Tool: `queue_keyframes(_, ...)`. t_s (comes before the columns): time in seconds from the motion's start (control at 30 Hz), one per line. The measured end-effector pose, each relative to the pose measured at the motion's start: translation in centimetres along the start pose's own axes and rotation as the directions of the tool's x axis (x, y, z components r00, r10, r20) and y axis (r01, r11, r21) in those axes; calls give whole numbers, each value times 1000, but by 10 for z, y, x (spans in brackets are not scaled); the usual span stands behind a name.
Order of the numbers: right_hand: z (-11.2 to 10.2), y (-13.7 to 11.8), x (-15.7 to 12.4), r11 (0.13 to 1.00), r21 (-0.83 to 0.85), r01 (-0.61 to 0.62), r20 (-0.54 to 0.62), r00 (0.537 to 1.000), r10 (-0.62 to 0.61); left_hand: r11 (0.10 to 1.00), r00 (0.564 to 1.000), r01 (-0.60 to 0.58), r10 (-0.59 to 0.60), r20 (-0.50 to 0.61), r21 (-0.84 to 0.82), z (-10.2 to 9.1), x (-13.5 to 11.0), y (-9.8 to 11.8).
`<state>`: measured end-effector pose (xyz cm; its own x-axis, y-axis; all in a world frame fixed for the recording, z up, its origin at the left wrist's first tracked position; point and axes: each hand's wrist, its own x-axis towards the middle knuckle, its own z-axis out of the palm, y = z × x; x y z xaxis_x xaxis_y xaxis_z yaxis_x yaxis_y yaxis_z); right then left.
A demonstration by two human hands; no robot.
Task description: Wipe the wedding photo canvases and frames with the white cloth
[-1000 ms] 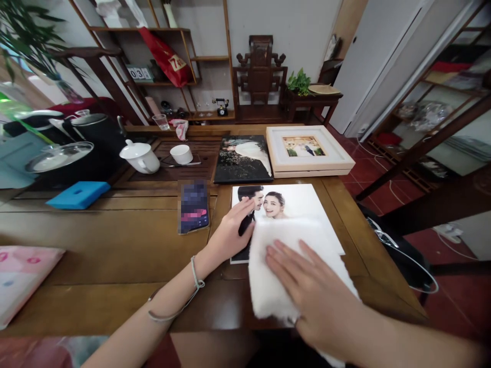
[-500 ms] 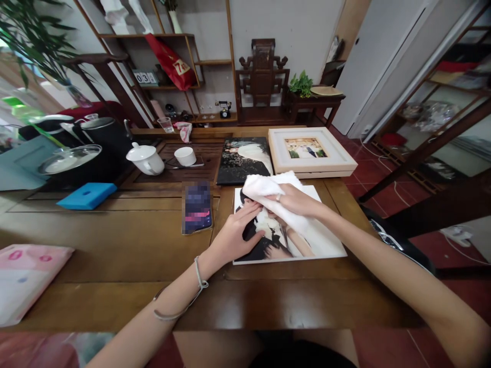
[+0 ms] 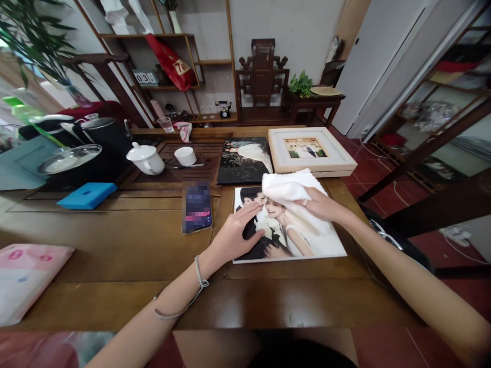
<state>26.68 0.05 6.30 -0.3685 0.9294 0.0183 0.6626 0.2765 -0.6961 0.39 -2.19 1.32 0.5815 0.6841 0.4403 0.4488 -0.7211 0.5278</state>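
A white-edged photo panel (image 3: 295, 245) with a picture of a couple lies flat on the wooden table. My left hand (image 3: 241, 230) rests on its left part, fingers stretched out and thumb apart, holding nothing. In my right hand (image 3: 322, 204) is a white cloth (image 3: 286, 186), bunched under the fingers and pressed on the panel's upper right. The cloth covers that corner, and its far edge reaches past the panel's top edge. A ring shows on a right-hand finger; the fingertips are partly hidden in the cloth.
Behind the panel lie a dark photo panel (image 3: 245, 161) and a white framed photo (image 3: 312, 153). A phone (image 3: 197, 207) is to the left. Farther left are a white lidded cup (image 3: 146, 158), a small white bowl (image 3: 185, 156), a blue block (image 3: 87, 196) and a pink-white packet (image 3: 30, 281).
My right hand has slid the cloth to the right across the panel, uncovering the faces in the picture. The left hand has stayed in place.
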Motion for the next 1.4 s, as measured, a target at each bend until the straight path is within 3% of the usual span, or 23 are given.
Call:
queue_keyframes(0.13, 18, -5, -19, 948, -313, 56, -61, 995, -79, 1000, 1000, 10, -10, -9, 6, 0, -1, 0)
queue_keyframes(0.23, 43, -30, -41, 862, -477, 173, 98, 985, -143, 1000, 998, 28, -28, -53, -2, 1, -1, -4)
queue_keyframes(0.37, 66, -64, -85, 837, -424, 344, 315, 923, -220, 997, 995, 68, -70, -69, -25, 0, 0, -9)
queue_keyframes(0.5, 68, -69, -111, 846, -334, 416, 377, 881, -284, 997, 996, 63, -65, -60, -38, -1, 0, -9)
queue_keyframes(0.6, 59, -49, -99, 861, -350, 369, 325, 910, -258, 997, 995, 74, -75, -62, -24, 0, 0, -8)
queue_keyframes(0.73, 41, -15, -57, 873, -441, 206, 99, 979, -181, 998, 993, 70, -70, -94, -8, 2, 1, -9)
queue_keyframes(0.87, 33, -1, -23, 861, -506, 49, -36, 996, -77, 998, 994, 61, -62, -96, -3, 3, 1, -9)
queue_keyframes(1.0, 43, -15, -16, 820, -565, 91, 22, 995, -95, 998, 988, 69, -69, -135, -10, 2, 1, -8)
queue_keyframes(1.17, 56, -46, -37, 823, -503, 265, 195, 962, -191, 995, 979, 95, -95, -178, -7, 1, 0, -11)
queue_keyframes(1.3, 44, -58, -56, 873, -317, 371, 330, 906, -266, 992, 977, 125, -124, -175, -4, 1, 0, -12)
queue_keyframes(1.4, 24, -44, -52, 930, -160, 331, 358, 897, -257, 994, 983, 111, -109, -149, -1, 1, 0, -11)
